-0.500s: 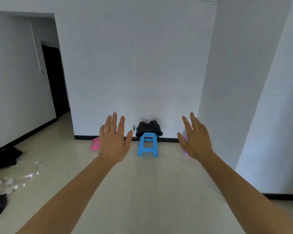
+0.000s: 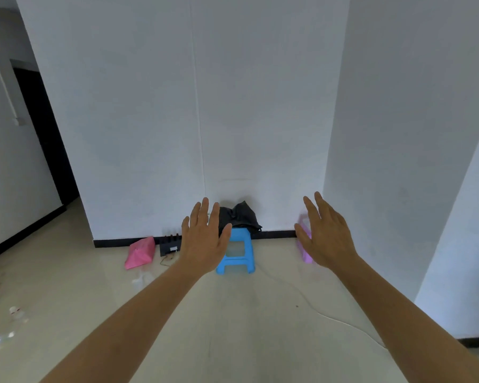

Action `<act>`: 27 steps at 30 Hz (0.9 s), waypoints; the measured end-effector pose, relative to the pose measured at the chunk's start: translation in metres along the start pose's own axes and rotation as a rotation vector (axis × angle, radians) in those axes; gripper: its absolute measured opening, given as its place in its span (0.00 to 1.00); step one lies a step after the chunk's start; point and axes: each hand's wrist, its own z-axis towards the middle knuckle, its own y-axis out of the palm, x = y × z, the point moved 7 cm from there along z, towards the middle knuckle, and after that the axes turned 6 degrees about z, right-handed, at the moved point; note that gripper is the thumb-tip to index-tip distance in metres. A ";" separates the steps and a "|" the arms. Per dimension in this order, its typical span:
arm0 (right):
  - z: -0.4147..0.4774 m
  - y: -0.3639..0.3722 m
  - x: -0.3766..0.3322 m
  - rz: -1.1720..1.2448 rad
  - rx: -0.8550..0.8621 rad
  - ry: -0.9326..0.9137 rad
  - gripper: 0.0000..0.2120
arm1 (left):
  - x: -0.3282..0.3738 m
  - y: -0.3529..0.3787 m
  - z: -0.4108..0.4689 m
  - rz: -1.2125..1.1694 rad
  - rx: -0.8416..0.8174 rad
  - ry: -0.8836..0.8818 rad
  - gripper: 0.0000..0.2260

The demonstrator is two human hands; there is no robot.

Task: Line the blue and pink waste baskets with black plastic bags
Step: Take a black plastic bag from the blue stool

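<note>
Black plastic bags (image 2: 239, 217) lie crumpled on a blue plastic stool (image 2: 237, 255) against the far white wall. A pink object (image 2: 304, 246), possibly a waste basket, stands on the floor right of the stool, mostly hidden behind my right hand. No blue basket shows. My left hand (image 2: 205, 239) is stretched out in front of the stool's left side, fingers spread, holding nothing. My right hand (image 2: 325, 233) is held out at the same height, fingers apart and empty. Both hands are in the air, well short of the stool.
A pink bag (image 2: 140, 252) and a black power strip (image 2: 170, 244) lie by the wall left of the stool. A white cable (image 2: 340, 322) runs across the floor on the right. Litter (image 2: 3, 324) is scattered at the lower left. A dark doorway (image 2: 44, 134) opens on the left.
The view has come closer to the wall and stool, which look larger now. The power strip and more of the pink bag have come out from behind my left hand. Both hands stay spread.
</note>
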 end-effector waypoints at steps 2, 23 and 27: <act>0.044 0.025 0.030 0.002 -0.005 0.003 0.31 | 0.011 0.035 0.049 0.016 -0.019 0.019 0.28; 0.519 0.420 0.161 -0.041 -0.302 0.012 0.30 | -0.162 0.375 0.469 0.098 -0.141 -0.139 0.29; 0.596 0.490 0.186 -0.062 -0.363 0.033 0.29 | -0.196 0.443 0.560 0.106 -0.205 -0.127 0.28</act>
